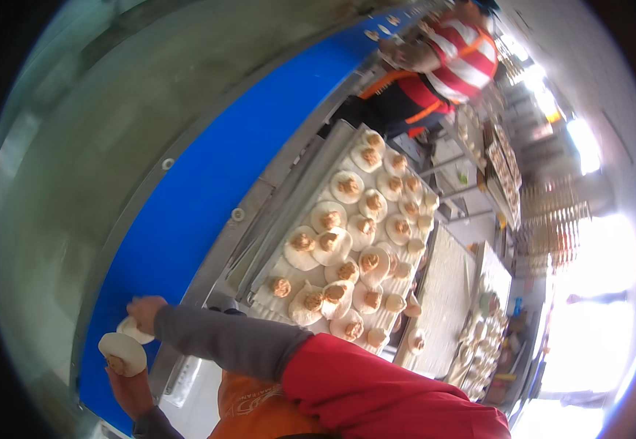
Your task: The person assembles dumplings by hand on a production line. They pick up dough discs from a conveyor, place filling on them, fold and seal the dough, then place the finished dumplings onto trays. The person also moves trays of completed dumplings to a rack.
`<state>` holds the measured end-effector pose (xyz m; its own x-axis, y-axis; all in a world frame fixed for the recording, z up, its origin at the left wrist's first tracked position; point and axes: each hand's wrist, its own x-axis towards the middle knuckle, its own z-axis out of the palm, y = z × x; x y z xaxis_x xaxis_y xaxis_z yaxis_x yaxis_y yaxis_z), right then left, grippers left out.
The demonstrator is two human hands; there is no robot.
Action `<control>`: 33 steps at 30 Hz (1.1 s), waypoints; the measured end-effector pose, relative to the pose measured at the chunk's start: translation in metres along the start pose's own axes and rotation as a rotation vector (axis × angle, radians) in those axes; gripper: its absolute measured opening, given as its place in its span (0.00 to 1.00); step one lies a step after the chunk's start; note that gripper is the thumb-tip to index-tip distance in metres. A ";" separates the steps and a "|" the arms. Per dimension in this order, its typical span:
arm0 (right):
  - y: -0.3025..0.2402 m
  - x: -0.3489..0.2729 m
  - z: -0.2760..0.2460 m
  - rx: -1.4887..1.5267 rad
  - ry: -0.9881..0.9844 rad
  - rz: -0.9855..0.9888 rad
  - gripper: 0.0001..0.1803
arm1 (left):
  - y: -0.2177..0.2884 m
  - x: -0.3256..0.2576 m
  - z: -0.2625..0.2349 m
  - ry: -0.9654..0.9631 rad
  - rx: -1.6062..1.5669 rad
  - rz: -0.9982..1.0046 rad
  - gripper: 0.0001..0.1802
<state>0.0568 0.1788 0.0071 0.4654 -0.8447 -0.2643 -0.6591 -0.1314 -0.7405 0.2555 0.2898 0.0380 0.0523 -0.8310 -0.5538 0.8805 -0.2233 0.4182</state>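
Both hands grip dough rounds: left hand a filled round, right hand another.

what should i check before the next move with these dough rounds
1. Left hand grip on the filled dough round: ok, the round sits on the hand, filling up.
2. Right hand grip on the second dough piece: ok, fingers on it at the blue belt.
3. The two pieces apart: cannot tell, they look to touch.
4. Filling centred on the held round: not ok, it sits near the edge.
5. Supply on the tray: ok, many filled rounds lie there.
6. Co-worker away from the hands: ok, far up the line.
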 end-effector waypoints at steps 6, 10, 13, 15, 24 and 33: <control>0.033 -0.223 -0.119 0.211 0.225 0.134 0.12 | -0.075 -0.013 0.118 -0.555 0.399 -0.165 0.35; 0.086 -0.457 -0.173 0.142 0.649 0.426 0.25 | -0.176 -0.054 0.210 -0.836 0.588 -0.425 0.36; 0.125 -0.606 -0.168 0.207 0.792 0.847 0.24 | -0.254 -0.119 0.245 -0.909 0.620 -0.790 0.34; 0.169 -0.676 -0.158 0.202 0.829 0.891 0.23 | -0.313 -0.162 0.248 -0.895 0.650 -0.967 0.32; 0.373 -0.744 -0.149 0.729 0.590 0.515 0.22 | -0.531 -0.312 0.153 -0.587 0.767 -1.187 0.26; 0.435 -0.749 -0.152 0.952 0.487 0.461 0.22 | -0.634 -0.306 0.140 -0.653 0.685 -0.854 0.24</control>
<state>-0.6684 0.6759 -0.0231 -0.1153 -0.8479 -0.5174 0.1001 0.5083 -0.8553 -0.3850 0.6139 0.0430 -0.8206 -0.3453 -0.4554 0.0870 -0.8630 0.4976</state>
